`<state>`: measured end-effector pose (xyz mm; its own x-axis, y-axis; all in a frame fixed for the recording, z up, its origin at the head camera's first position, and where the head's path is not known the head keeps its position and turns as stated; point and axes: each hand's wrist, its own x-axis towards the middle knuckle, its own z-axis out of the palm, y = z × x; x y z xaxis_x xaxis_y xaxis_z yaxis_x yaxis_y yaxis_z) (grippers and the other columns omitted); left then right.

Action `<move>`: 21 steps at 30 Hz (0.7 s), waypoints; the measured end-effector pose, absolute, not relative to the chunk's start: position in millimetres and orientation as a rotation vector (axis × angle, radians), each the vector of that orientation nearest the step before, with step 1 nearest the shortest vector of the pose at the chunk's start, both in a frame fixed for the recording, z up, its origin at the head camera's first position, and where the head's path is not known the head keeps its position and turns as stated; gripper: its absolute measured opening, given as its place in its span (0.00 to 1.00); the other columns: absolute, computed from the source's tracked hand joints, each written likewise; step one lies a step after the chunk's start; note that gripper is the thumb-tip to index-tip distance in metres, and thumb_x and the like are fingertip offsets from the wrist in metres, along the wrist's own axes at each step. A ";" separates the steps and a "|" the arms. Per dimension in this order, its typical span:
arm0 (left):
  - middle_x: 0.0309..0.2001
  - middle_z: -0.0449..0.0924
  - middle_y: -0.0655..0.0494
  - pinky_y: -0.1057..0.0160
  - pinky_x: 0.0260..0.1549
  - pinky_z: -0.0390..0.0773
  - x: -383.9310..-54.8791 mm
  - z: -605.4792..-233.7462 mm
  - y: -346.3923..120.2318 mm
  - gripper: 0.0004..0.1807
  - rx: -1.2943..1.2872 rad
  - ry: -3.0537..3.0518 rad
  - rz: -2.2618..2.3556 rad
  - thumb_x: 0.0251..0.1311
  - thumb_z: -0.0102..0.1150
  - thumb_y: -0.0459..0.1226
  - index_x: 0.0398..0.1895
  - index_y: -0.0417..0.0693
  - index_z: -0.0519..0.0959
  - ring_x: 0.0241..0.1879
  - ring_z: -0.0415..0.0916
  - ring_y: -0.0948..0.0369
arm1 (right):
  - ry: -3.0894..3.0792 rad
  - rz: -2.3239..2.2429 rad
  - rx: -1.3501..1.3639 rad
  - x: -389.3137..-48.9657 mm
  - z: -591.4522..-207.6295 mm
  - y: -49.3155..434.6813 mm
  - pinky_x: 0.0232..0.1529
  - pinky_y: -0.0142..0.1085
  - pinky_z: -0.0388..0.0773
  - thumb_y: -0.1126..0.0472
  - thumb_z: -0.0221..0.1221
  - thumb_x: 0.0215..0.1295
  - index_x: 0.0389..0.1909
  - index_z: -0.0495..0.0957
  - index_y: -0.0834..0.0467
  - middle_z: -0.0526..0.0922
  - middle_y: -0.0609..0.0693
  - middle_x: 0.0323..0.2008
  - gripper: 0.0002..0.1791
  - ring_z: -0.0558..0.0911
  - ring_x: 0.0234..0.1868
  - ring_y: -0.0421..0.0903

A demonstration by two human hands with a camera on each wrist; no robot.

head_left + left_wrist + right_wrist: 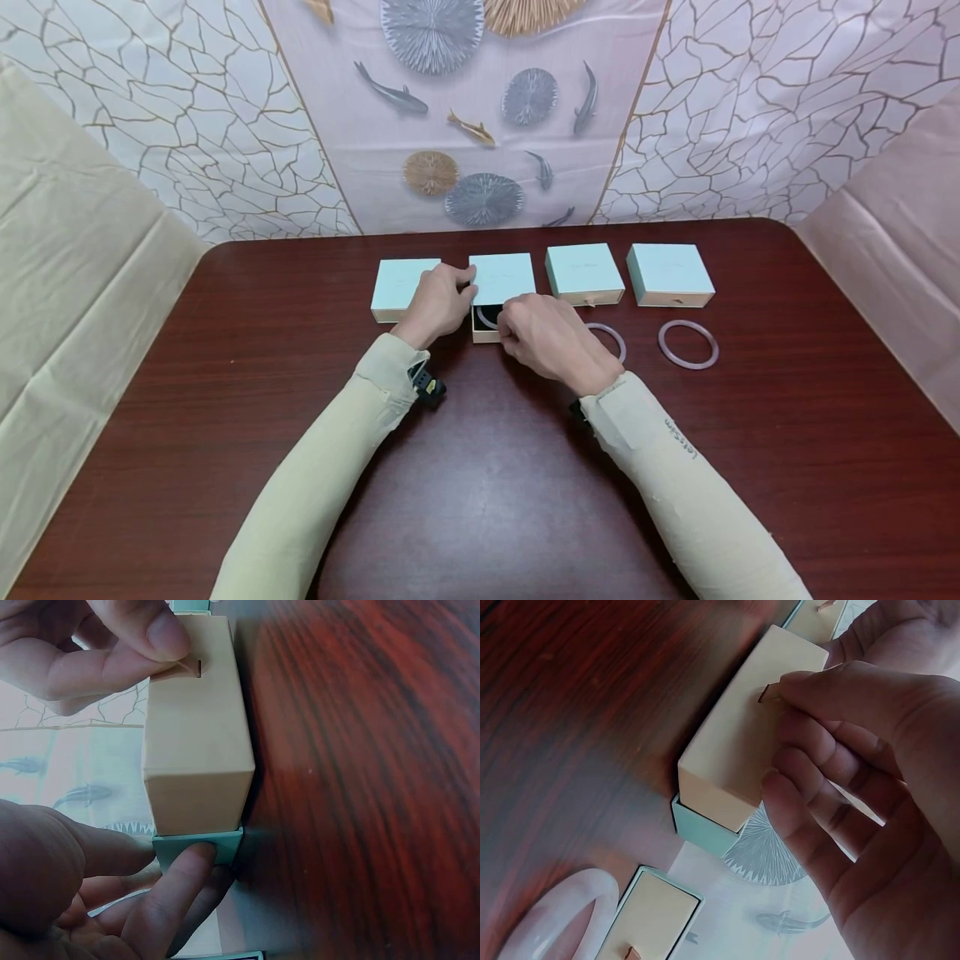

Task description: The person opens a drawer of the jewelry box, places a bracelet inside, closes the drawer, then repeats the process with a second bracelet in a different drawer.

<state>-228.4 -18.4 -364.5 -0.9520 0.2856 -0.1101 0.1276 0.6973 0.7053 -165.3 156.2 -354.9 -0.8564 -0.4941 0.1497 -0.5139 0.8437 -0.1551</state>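
A pale mint drawer box (pixel 502 277) stands at the back of the table, its cream drawer (pixel 199 727) pulled partly out towards me. Inside the drawer, part of a pale bangle (pixel 486 317) shows against a dark lining. My left hand (pixel 437 304) grips the mint sleeve at its left side. With thumb and finger, my right hand (pixel 551 337) pinches the small brown ribbon tab (pixel 772 691) on the drawer front. The right hand hides part of the drawer in the head view.
One similar box (pixel 405 283) stands to the left. Two more, a nearer box (pixel 585 268) and a far-right box (pixel 672 268), stand to the right. A lilac bangle (pixel 693 365) lies before the far-right box; another bangle (pixel 617 337) is partly behind my right hand. Patterned cloth (pixel 480 125) hangs behind.
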 end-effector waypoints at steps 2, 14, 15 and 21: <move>0.74 0.69 0.54 0.68 0.19 0.67 -228.7 -364.6 -18.6 0.24 0.331 2.694 1.094 0.79 0.48 0.39 0.74 0.52 0.68 0.10 0.58 0.64 | -2.919 0.292 0.797 -165.6 -354.9 156.3 0.21 0.33 0.64 0.73 0.58 0.56 0.11 0.75 0.47 0.74 0.42 0.16 0.20 0.70 0.23 0.39; 0.76 0.66 0.56 0.68 0.20 0.67 -229.5 -363.7 -17.6 0.24 0.330 2.686 1.091 0.79 0.48 0.39 0.75 0.53 0.68 0.10 0.58 0.64 | -2.900 0.304 0.797 -166.8 -355.5 157.2 0.23 0.33 0.64 0.73 0.58 0.55 0.11 0.75 0.48 0.74 0.42 0.17 0.20 0.69 0.23 0.39; 0.75 0.67 0.56 0.68 0.20 0.67 -229.4 -363.6 -17.6 0.24 0.329 2.688 1.090 0.79 0.48 0.39 0.75 0.53 0.68 0.10 0.58 0.64 | -2.897 0.308 0.798 -167.0 -355.7 157.1 0.23 0.33 0.64 0.74 0.58 0.55 0.11 0.74 0.48 0.74 0.42 0.17 0.20 0.68 0.23 0.39; 0.73 0.71 0.52 0.67 0.21 0.68 -229.2 -364.9 -18.2 0.24 0.336 2.698 1.078 0.79 0.48 0.39 0.75 0.53 0.68 0.10 0.58 0.64 | -2.892 0.317 0.797 -168.2 -357.0 156.6 0.23 0.33 0.65 0.74 0.58 0.54 0.12 0.75 0.49 0.75 0.43 0.17 0.19 0.69 0.23 0.40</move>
